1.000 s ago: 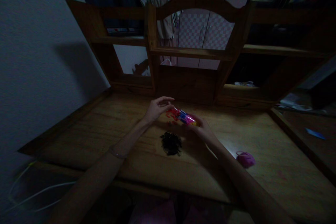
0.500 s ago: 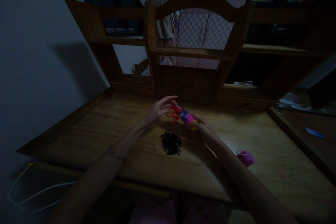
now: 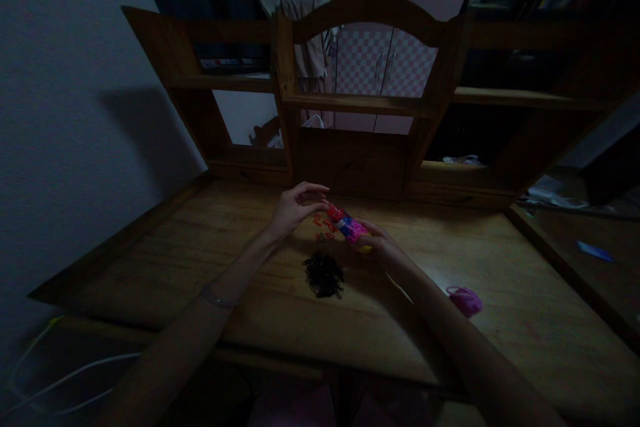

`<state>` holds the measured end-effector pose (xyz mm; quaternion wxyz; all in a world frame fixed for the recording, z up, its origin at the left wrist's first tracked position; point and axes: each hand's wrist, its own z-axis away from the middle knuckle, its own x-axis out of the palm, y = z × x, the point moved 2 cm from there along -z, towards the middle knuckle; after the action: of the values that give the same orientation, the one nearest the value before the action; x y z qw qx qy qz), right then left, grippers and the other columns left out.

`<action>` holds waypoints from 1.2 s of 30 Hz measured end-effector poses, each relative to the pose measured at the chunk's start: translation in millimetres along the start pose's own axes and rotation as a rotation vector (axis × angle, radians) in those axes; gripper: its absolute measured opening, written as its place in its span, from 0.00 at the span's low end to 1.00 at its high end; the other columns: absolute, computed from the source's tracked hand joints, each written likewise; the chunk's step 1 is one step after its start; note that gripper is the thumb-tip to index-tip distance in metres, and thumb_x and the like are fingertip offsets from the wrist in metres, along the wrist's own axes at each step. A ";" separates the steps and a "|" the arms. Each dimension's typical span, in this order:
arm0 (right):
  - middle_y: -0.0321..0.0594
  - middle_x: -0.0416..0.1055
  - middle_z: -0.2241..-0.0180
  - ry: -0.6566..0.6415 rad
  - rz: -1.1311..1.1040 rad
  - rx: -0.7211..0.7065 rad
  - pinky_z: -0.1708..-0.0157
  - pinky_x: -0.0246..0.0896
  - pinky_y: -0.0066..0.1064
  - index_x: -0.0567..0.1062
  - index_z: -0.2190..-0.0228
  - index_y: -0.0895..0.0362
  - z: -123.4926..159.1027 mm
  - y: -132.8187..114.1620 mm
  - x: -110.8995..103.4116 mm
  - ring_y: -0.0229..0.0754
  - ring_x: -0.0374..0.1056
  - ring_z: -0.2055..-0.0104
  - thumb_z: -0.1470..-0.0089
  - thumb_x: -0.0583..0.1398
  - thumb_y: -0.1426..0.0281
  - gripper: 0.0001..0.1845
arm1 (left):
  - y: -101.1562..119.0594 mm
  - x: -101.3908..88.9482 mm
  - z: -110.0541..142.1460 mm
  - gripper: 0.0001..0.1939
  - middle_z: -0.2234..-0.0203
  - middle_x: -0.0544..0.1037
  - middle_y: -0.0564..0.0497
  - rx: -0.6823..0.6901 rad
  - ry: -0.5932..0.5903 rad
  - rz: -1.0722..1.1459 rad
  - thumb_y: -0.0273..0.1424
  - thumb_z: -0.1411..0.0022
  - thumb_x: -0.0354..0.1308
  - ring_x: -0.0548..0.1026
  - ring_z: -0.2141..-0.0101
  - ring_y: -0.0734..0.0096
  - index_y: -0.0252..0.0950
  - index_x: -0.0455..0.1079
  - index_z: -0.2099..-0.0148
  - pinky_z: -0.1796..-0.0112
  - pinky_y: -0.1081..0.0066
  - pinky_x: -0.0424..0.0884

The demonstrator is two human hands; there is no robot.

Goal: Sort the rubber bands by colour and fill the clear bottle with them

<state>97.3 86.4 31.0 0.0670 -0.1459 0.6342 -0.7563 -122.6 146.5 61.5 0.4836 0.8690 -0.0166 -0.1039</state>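
A small clear bottle (image 3: 350, 227) filled with red, blue, pink and yellow layers, which look like small rubber bands, lies tilted in the grasp of my right hand (image 3: 380, 243). Its red end points up and to the left. At that end my left hand (image 3: 297, 208) has its thumb and some fingertips together, with the index finger stretched above; what they pinch is too small and dark to make out. Several loose red bands (image 3: 329, 225) lie on the desk below the bottle's red end. Closer to me sits a pile of black bands (image 3: 324, 275).
The wooden desk (image 3: 215, 260) has a shelf unit (image 3: 360, 104) along its back edge. A pink pouch-like item (image 3: 465, 300) rests right of my right forearm. A blue flat packet (image 3: 595, 251) lies on the surface farther right. White cables (image 3: 75, 367) hang at the lower left.
My left hand has shifted slightly left and its thumb has come closer to the bottle's red end. The bottle, in my right hand, has moved slightly left and down in view.
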 end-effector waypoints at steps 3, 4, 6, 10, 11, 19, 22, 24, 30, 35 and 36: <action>0.38 0.76 0.58 0.007 0.039 -0.001 0.68 0.61 0.30 0.75 0.51 0.49 -0.1 -1.4 -0.5 0.46 0.69 0.59 0.60 0.62 0.71 0.30 | 0.1 1.8 2.1 0.19 0.65 0.80 0.48 -0.011 0.030 -0.054 0.35 0.49 0.69 0.79 0.63 0.66 0.35 0.76 0.55 0.57 0.65 0.76; 0.38 0.76 0.57 0.008 0.053 -0.009 0.68 0.61 0.30 0.75 0.51 0.50 -0.3 -1.5 -0.6 0.46 0.69 0.58 0.60 0.62 0.72 0.30 | 1.1 2.9 3.3 0.18 0.65 0.80 0.48 -0.018 0.035 -0.064 0.35 0.48 0.69 0.79 0.64 0.66 0.35 0.76 0.55 0.58 0.65 0.77; 0.37 0.76 0.57 0.001 0.059 -0.026 0.68 0.60 0.29 0.75 0.51 0.50 -0.5 -0.7 -0.7 0.46 0.69 0.59 0.60 0.62 0.72 0.29 | 4.5 5.1 5.8 0.17 0.66 0.81 0.48 -0.025 0.042 -0.090 0.36 0.46 0.67 0.80 0.64 0.65 0.36 0.76 0.55 0.60 0.65 0.77; 0.37 0.75 0.59 -0.010 0.006 -0.029 0.70 0.59 0.28 0.75 0.50 0.49 -0.7 1.9 0.6 0.44 0.68 0.62 0.59 0.62 0.72 0.30 | 15.6 8.3 9.5 0.17 0.64 0.82 0.49 0.017 0.035 -0.204 0.38 0.43 0.65 0.79 0.62 0.64 0.39 0.76 0.52 0.57 0.65 0.75; 0.37 0.75 0.60 -0.005 -0.012 -0.025 0.71 0.59 0.27 0.75 0.51 0.49 -0.9 2.1 1.1 0.43 0.68 0.63 0.59 0.62 0.72 0.30 | 18.7 8.4 10.1 0.17 0.62 0.82 0.49 0.041 0.038 -0.243 0.38 0.42 0.63 0.79 0.61 0.64 0.40 0.76 0.51 0.56 0.65 0.74; 0.36 0.74 0.63 0.003 -0.087 -0.042 0.74 0.56 0.25 0.77 0.55 0.49 1.0 -3.5 4.8 0.39 0.65 0.67 0.61 0.62 0.72 0.27 | 34.4 6.4 12.5 0.19 0.61 0.82 0.49 0.126 -0.031 -0.328 0.35 0.31 0.45 0.72 0.51 0.60 0.39 0.74 0.47 0.46 0.58 0.59; 0.36 0.75 0.61 0.012 -0.069 -0.046 0.71 0.59 0.28 0.77 0.55 0.49 1.3 -3.3 4.0 0.42 0.67 0.64 0.62 0.62 0.72 0.27 | 34.1 9.0 13.4 0.22 0.59 0.81 0.48 0.108 -0.085 -0.317 0.36 0.31 0.41 0.70 0.50 0.58 0.39 0.74 0.47 0.45 0.57 0.57; 0.37 0.75 0.60 0.020 -0.046 -0.056 0.67 0.61 0.30 0.77 0.55 0.49 0.9 -2.8 3.1 0.45 0.68 0.61 0.62 0.62 0.73 0.28 | 33.8 11.6 14.3 0.23 0.55 0.80 0.49 0.108 -0.116 -0.310 0.36 0.31 0.40 0.70 0.49 0.58 0.39 0.74 0.48 0.45 0.57 0.56; 0.37 0.76 0.59 0.018 0.036 -0.111 0.61 0.61 0.33 0.78 0.56 0.50 -0.5 -4.6 0.5 0.48 0.68 0.56 0.62 0.62 0.74 0.27 | 36.5 18.5 17.1 0.23 0.49 0.76 0.49 0.128 -0.217 -0.298 0.35 0.31 0.39 0.69 0.48 0.59 0.40 0.73 0.47 0.43 0.57 0.54; 0.37 0.76 0.57 0.031 0.047 -0.118 0.59 0.61 0.34 0.77 0.54 0.50 0.4 -6.0 0.3 0.48 0.67 0.55 0.61 0.62 0.73 0.28 | 35.6 17.4 16.1 0.22 0.51 0.77 0.49 0.147 -0.196 -0.304 0.34 0.31 0.40 0.69 0.49 0.59 0.40 0.73 0.47 0.43 0.56 0.55; 0.37 0.76 0.57 0.037 0.048 -0.113 0.59 0.61 0.34 0.77 0.54 0.50 1.1 -6.6 0.5 0.48 0.68 0.55 0.61 0.62 0.73 0.28 | 34.8 16.5 15.7 0.21 0.51 0.77 0.49 0.154 -0.174 -0.311 0.34 0.31 0.42 0.70 0.49 0.60 0.40 0.74 0.47 0.43 0.56 0.55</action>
<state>97.7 86.5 37.7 0.0650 -0.1202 0.6805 -0.7199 -107.1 112.7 80.1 0.3906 0.8832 0.0681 -0.2504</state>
